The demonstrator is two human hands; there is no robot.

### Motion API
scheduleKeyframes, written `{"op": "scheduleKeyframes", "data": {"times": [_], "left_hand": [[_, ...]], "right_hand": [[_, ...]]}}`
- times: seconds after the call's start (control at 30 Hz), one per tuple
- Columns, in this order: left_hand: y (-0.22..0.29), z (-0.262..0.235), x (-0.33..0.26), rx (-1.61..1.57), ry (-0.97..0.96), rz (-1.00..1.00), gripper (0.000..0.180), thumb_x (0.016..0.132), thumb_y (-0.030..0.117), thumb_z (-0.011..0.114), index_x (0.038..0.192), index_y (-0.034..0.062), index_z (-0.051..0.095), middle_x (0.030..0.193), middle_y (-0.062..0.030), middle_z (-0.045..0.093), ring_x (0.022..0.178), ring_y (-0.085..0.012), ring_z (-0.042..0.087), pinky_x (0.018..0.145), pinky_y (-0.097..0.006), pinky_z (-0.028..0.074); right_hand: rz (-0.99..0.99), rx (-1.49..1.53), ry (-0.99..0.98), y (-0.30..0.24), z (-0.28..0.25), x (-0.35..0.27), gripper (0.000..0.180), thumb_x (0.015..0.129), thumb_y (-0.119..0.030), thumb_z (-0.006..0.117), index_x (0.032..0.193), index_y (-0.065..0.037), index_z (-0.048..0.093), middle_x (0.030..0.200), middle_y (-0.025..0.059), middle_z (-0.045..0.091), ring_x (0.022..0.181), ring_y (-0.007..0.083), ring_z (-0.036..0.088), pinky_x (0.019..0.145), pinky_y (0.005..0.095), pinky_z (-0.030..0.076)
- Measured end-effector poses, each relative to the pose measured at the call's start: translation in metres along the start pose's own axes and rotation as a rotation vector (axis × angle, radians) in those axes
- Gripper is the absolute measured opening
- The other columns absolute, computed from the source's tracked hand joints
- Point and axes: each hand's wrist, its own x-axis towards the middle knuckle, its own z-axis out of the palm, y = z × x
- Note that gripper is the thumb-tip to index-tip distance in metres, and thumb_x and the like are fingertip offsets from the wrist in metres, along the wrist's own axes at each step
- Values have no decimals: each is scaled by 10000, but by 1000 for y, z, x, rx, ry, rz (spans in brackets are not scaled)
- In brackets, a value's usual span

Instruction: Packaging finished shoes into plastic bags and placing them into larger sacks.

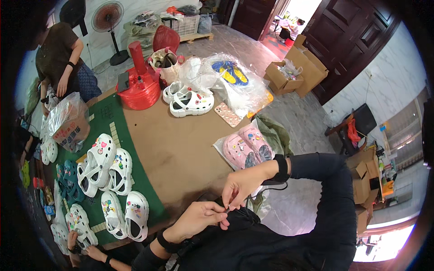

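Note:
My left hand (201, 217) and my right hand (242, 185) meet close to my chest, at the near edge of the brown table (176, 149). Both pinch a fold of black fabric (242, 217) between fingertips, and a tiny item may sit between them, too small to tell. A pair of pink clogs (247, 147) in a clear bag lies just beyond my right hand. A black band wraps each wrist.
White clogs with coloured charms (108, 180) lie on a green mat (113, 126) at left. Another white pair (190, 101), a red twine spool (139, 88), and clear bags (226, 77) sit farther back. A person (61, 58) stands far left; another's hands (81, 248) show bottom left. Cardboard boxes (294, 67) stand on the floor.

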Motion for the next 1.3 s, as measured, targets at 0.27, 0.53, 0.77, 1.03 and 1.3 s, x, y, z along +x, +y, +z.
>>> {"op": "scheduleKeyframes", "data": {"times": [0.27,0.53,0.77,1.03,1.3], "left_hand": [[-2,-1,-9,172,-49,136,149,856,67,533,922,-63,561,821,-132,638,770,-163,614,729,-249,468],[3,0,-15,148,-4,181,147,855,63,534,934,-56,571,827,-113,645,790,-127,602,755,-231,457],[-1,9,-17,148,116,229,139,849,53,544,933,-56,567,837,-119,646,809,-133,602,765,-228,451],[-4,8,-18,205,57,249,146,848,88,558,909,-43,573,820,-96,659,794,-81,589,774,-214,447],[-9,4,-21,304,-55,421,99,839,92,557,852,-4,576,811,-72,663,814,-118,609,966,-370,342]], "right_hand": [[56,208,-48,11,-3,1,171,797,-108,625,883,39,632,747,97,638,646,117,601,597,232,487],[-183,297,88,8,2,-9,203,786,-79,632,959,25,611,870,64,635,772,102,580,684,229,459],[-248,17,173,-13,13,2,147,770,-132,659,884,-46,624,804,17,618,758,102,534,719,259,414],[-483,-248,162,4,6,8,109,739,-136,677,780,-49,626,726,29,608,693,177,522,749,323,378],[-242,-39,66,36,-5,-5,134,734,-103,680,754,-12,583,748,54,601,731,163,548,691,294,413]]}}
